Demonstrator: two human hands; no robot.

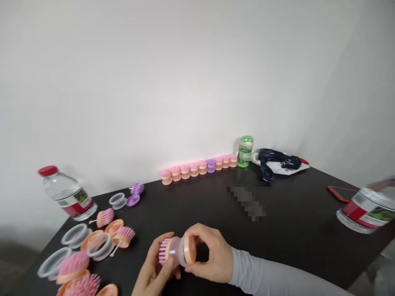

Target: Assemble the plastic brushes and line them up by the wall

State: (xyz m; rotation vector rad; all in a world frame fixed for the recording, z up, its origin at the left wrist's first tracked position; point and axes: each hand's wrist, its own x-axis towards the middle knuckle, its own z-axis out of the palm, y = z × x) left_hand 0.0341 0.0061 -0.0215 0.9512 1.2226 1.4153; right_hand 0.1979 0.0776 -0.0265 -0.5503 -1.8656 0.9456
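My left hand [157,263] is wrapped round a small scrub brush [175,250] with pink bristles, a peach head and a translucent body. The brush lies on its side in my grip, bristles pointing left. At its right end, the fingers and thumb of my right hand [211,253] pinch a peach round cap [190,249] against the translucent body. Whether the cap is fully seated cannot be told. To the left lie loose parts: pink brush heads [73,265] with white stems on some, translucent rings [100,246] and peach caps [114,227].
A row of assembled brushes [194,169], one purple, stands along the wall. Purple parts [133,200] lie left of it. Water bottles stand left [69,193] and right [367,207]. A green bottle [245,151], dark cloth item [279,159] and red-edged phone [341,193] are farther back.
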